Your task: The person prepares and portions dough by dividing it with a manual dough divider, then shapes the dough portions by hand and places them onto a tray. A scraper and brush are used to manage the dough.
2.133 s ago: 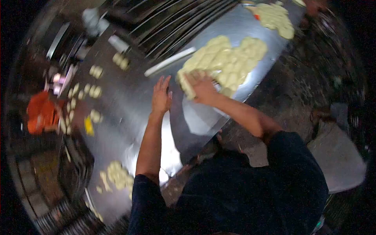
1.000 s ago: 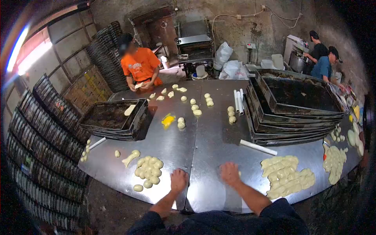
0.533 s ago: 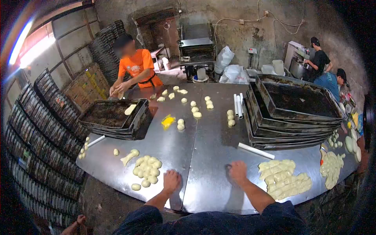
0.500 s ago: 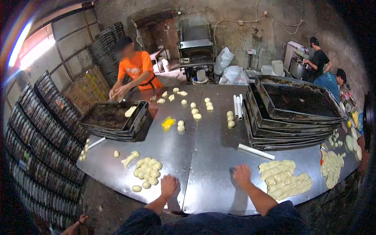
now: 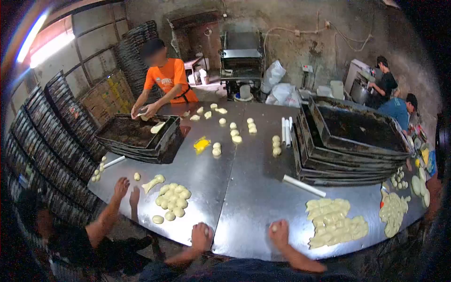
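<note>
Near the front edge of the metal table [image 5: 244, 188], my left hand [image 5: 201, 238] is curled over a pale piece of dough, of which a small part shows between the fingers. Farther right, my right hand [image 5: 279, 235] is closed in the same way, with a pale bit of dough at its finger side. A cluster of dough balls [image 5: 172, 197] lies up and left of my left hand. To the right of my right hand spreads a flat mass of joined dough pieces [image 5: 331, 223].
Stacked black trays stand at left [image 5: 136, 136] and right [image 5: 354, 141]. White tubes [image 5: 304, 186], a yellow smear [image 5: 202, 145] and small dough balls lie between. A person in orange [image 5: 169, 80] works behind the left trays. Another person's hand [image 5: 121, 187] reaches in at left.
My hands have come slightly nearer the front edge and curled more. A person at the left has moved in, one arm over the table edge. The camera view has shifted slightly.
</note>
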Motion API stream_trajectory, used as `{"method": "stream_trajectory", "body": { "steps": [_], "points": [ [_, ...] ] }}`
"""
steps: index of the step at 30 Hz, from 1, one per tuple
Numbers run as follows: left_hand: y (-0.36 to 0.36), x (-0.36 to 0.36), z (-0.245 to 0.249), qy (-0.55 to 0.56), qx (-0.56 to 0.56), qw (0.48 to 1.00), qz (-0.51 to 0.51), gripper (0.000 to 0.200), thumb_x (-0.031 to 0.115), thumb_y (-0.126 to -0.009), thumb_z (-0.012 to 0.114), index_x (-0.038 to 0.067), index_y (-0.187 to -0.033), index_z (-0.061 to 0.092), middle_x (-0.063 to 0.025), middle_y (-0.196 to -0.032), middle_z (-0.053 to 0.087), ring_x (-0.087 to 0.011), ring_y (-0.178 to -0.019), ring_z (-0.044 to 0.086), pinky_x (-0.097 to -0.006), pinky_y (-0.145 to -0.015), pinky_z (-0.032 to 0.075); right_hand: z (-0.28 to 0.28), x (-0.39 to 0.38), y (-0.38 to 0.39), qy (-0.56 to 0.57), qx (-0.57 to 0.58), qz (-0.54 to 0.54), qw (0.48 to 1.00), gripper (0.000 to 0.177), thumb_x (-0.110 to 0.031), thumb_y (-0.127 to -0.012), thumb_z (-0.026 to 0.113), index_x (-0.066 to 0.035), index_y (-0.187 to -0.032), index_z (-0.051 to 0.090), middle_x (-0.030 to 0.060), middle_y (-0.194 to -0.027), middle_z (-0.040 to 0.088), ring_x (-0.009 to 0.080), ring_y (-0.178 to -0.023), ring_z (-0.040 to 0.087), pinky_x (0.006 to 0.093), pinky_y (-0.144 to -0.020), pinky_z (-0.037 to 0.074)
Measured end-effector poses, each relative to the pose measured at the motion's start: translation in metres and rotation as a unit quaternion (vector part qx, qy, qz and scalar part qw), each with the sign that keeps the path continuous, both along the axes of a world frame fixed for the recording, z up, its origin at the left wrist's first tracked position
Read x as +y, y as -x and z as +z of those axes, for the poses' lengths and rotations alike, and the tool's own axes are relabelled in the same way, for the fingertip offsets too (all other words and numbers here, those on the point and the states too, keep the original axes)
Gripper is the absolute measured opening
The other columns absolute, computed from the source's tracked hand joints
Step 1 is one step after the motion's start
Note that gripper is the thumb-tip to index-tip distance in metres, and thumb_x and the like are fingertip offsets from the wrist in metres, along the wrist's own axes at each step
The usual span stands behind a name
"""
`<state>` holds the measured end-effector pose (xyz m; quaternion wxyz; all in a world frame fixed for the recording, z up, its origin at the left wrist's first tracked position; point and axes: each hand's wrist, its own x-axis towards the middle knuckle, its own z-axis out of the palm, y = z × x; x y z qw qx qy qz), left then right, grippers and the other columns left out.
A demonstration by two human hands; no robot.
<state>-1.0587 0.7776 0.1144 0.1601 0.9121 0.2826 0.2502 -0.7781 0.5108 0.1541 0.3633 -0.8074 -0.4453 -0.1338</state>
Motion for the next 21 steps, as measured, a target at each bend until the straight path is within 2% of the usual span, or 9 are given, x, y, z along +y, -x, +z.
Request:
{"method": "stream_trajectory", "body": {
  "steps": [1,3,7,9,10,11,14,16,21],
  "points": [
    [-0.006,-0.039,0.031,0.117,-0.043,0.992,-0.016,0.008,0.012,-0.077,0.064,0.006,-0.076,0.059,-0.0133,-0.085,0.056,-0.0347,-0.085,0.054,-0.049,-0.074,0.042,0.011,0.004,0.026,-0.004,0.035,0.035,0.999,0.014,-0.009,-0.071,0.07,-0.008,-0.08,0.06,0.015,-0.086,0.052,0.0345,-0.088,0.052,0.0469,-0.076,0.042],
    [-0.052,-0.065,0.064,-0.101,-0.064,0.992,-0.048,0.009,0.012,-0.075,0.065,0.006,-0.076,0.06,-0.0145,-0.087,0.057,-0.0355,-0.085,0.055,-0.0478,-0.076,0.043,0.021,0.038,0.052,0.012,-0.01,0.07,0.997,0.013,-0.009,-0.072,0.069,-0.008,-0.079,0.058,0.0149,-0.088,0.053,0.0346,-0.089,0.052,0.0463,-0.076,0.042],
    [-0.069,-0.024,0.094,0.069,-0.002,0.997,-0.03,0.011,0.013,-0.079,0.063,0.005,-0.086,0.061,-0.0136,-0.089,0.058,-0.0342,-0.091,0.054,-0.0425,-0.078,0.044,0.007,0.07,0.006,0.028,0.007,0.042,0.999,0.013,-0.01,-0.074,0.069,-0.006,-0.08,0.058,0.0153,-0.089,0.054,0.0354,-0.087,0.053,0.0464,-0.075,0.043],
    [-0.031,-0.022,0.085,-0.101,-0.008,0.989,-0.11,0.013,0.009,-0.079,0.062,0.003,-0.09,0.06,-0.0151,-0.092,0.058,-0.0334,-0.091,0.054,-0.042,-0.078,0.044,0.005,0.031,0.021,0.007,0.035,0.014,0.999,0.014,-0.008,-0.073,0.07,-0.005,-0.081,0.058,0.0155,-0.089,0.054,0.0357,-0.086,0.053,0.046,-0.076,0.043],
    [-0.012,-0.018,0.036,-0.135,0.03,0.989,-0.044,0.018,0.009,-0.076,0.066,0.001,-0.091,0.061,-0.0168,-0.095,0.058,-0.0331,-0.091,0.054,-0.0427,-0.081,0.045,-0.001,0.011,0.037,-0.003,0.064,0.007,0.998,0.016,-0.006,-0.071,0.07,-0.005,-0.083,0.06,0.0156,-0.088,0.054,0.0354,-0.086,0.053,0.0451,-0.076,0.043],
    [-0.012,-0.047,0.082,-0.03,-0.017,0.999,-0.027,0.023,0.012,-0.074,0.069,-0.001,-0.092,0.062,-0.0174,-0.097,0.057,-0.0339,-0.091,0.054,-0.0444,-0.084,0.044,0.0,0.004,0.04,-0.016,0.089,0.0,0.996,0.018,-0.004,-0.069,0.071,-0.005,-0.084,0.061,0.0156,-0.087,0.053,0.0351,-0.086,0.052,0.0442,-0.077,0.043],
    [-0.039,-0.077,0.081,-0.019,0.01,0.996,-0.088,0.017,0.01,-0.076,0.066,0.002,-0.091,0.063,-0.016,-0.096,0.058,-0.0353,-0.09,0.054,-0.0466,-0.082,0.045,0.03,0.035,0.078,0.0,0.004,0.118,0.993,0.021,-0.005,-0.071,0.07,-0.005,-0.089,0.059,0.0146,-0.089,0.053,0.0344,-0.086,0.052,0.0455,-0.076,0.043],
    [-0.061,-0.052,0.094,0.152,0.115,0.973,-0.129,0.013,0.01,-0.078,0.065,0.004,-0.089,0.064,-0.0158,-0.097,0.058,-0.0329,-0.092,0.054,-0.0437,-0.08,0.044,0.028,0.062,0.059,0.082,0.01,0.136,0.987,0.017,-0.011,-0.077,0.069,-0.005,-0.09,0.06,0.0138,-0.089,0.055,0.0339,-0.086,0.053,0.045,-0.075,0.043],
    [0.006,-0.035,0.066,0.025,0.014,0.997,-0.073,0.02,0.013,-0.076,0.073,0.006,-0.092,0.064,-0.0138,-0.105,0.057,-0.0343,-0.095,0.053,-0.0455,-0.079,0.045,0.04,0.005,0.066,0.051,-0.003,0.035,0.998,0.014,-0.008,-0.079,0.071,-0.004,-0.09,0.063,0.0146,-0.09,0.061,0.0337,-0.087,0.057,0.0423,-0.078,0.046]
  ]
}}
